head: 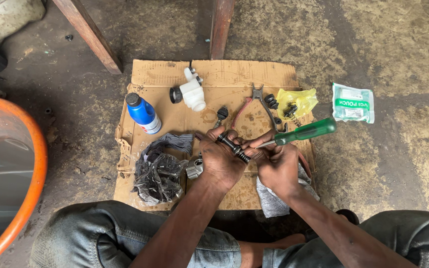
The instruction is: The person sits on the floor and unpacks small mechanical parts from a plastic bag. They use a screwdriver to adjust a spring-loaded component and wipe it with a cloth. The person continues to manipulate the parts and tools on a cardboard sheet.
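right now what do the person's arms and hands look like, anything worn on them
Both hands are bare: no gloves, rings or watch show on the left hand or the right hand. The forearms are bare as well, with no sleeves in view. Dark greasy smudges mark the fingers. Below them, worn grey-blue denim trousers cover the knees.

light: soft, even daylight | shadows: faint | focus: sharp | edges: slightly bowed

Green-handled screwdriver (304, 132), blue bottle (143, 113), yellow bag (297, 102), brown cardboard (224, 74), orange-rimmed tub (26, 164)
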